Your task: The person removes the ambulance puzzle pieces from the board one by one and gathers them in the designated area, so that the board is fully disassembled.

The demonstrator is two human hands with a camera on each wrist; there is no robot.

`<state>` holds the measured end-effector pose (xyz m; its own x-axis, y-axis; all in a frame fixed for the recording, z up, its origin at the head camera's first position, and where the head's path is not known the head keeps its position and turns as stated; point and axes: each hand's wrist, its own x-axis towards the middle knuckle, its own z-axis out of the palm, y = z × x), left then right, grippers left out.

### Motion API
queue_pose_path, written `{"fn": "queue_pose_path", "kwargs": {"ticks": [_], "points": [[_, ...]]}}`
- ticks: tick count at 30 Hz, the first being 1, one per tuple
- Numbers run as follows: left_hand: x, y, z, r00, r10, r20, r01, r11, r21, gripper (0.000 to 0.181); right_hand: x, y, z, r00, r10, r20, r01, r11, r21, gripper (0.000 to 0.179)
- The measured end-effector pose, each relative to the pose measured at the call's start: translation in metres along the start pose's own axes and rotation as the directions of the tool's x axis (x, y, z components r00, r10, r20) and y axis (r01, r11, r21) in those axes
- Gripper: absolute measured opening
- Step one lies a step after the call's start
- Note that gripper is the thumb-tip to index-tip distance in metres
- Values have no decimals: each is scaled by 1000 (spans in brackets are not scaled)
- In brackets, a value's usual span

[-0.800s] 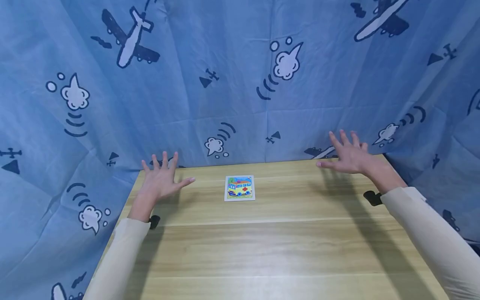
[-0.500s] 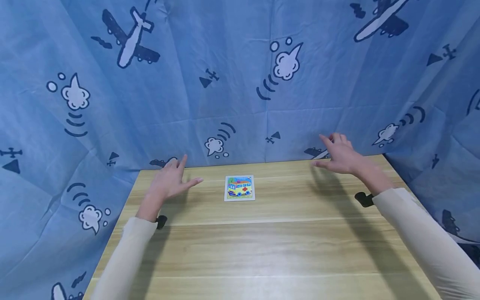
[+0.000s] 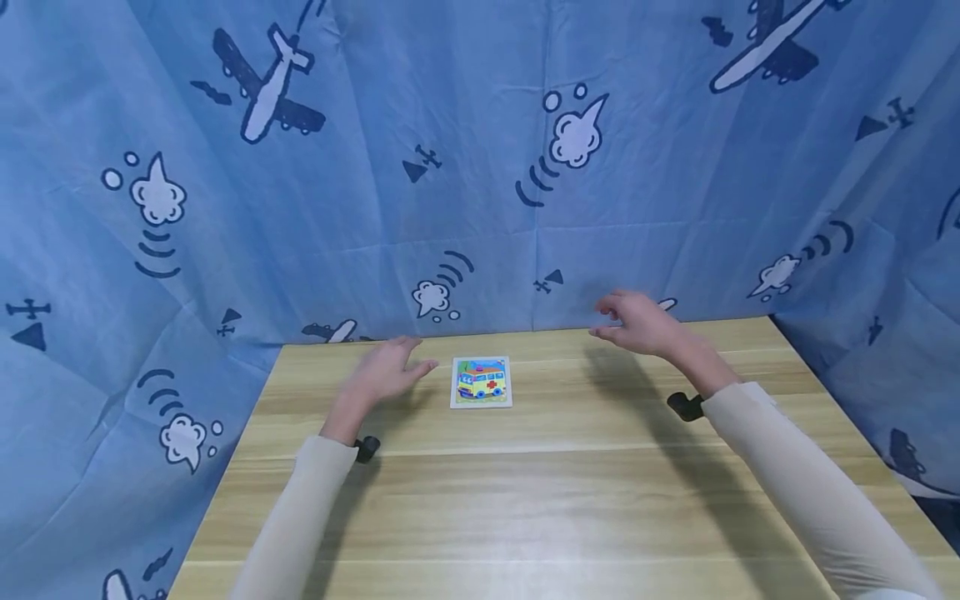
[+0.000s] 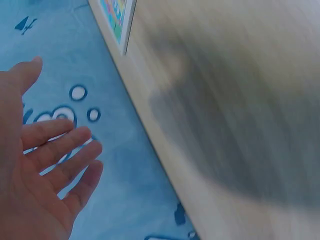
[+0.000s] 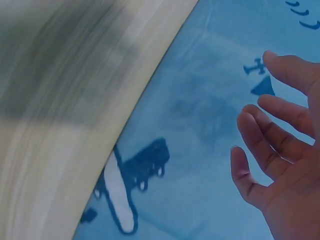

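Observation:
A small square picture puzzle or tile with a white border and a yellow ambulance printed on it lies flat near the table's back edge. Just to its left, the left hand hovers over the table, thumb pointing toward the tile. In the left wrist view this hand has loosely bent, spread fingers and holds nothing; a corner of the tile shows at the top. Farther off, on the tile's right, hangs the right hand, raised above the table. Its fingers are relaxed and bent, with nothing between them.
The wood-grain table reaches back to a blue curtain printed with planes and clouds, which also hangs at both sides. A small black device sits at the left wrist, another black device at the right wrist.
Both hands have moved inward toward the tile, the left rightward and the right leftward. Their widely spread fingers have relaxed and bent. The tile stays in its place on the table.

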<state>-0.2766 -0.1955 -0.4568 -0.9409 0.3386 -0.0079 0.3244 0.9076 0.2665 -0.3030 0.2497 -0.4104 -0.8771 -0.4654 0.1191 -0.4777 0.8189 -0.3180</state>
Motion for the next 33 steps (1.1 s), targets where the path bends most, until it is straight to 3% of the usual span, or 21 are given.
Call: {"fn": "queue_pose_path", "kwargs": {"ticks": [6,20,33], "points": [[9,13,20,1000,12,13,-11,1000,-20,82,11,-12,17,1000,-31,2,31,999,23,41],[17,38,54,994,18,112,-11,998,-58,89,36,-41,60,997,-69,38,65,994,92,38],[23,59,71,991,46,127,-40,998,-46,89,53,-55,89,993,-83,83,70,986,149,40]]}}
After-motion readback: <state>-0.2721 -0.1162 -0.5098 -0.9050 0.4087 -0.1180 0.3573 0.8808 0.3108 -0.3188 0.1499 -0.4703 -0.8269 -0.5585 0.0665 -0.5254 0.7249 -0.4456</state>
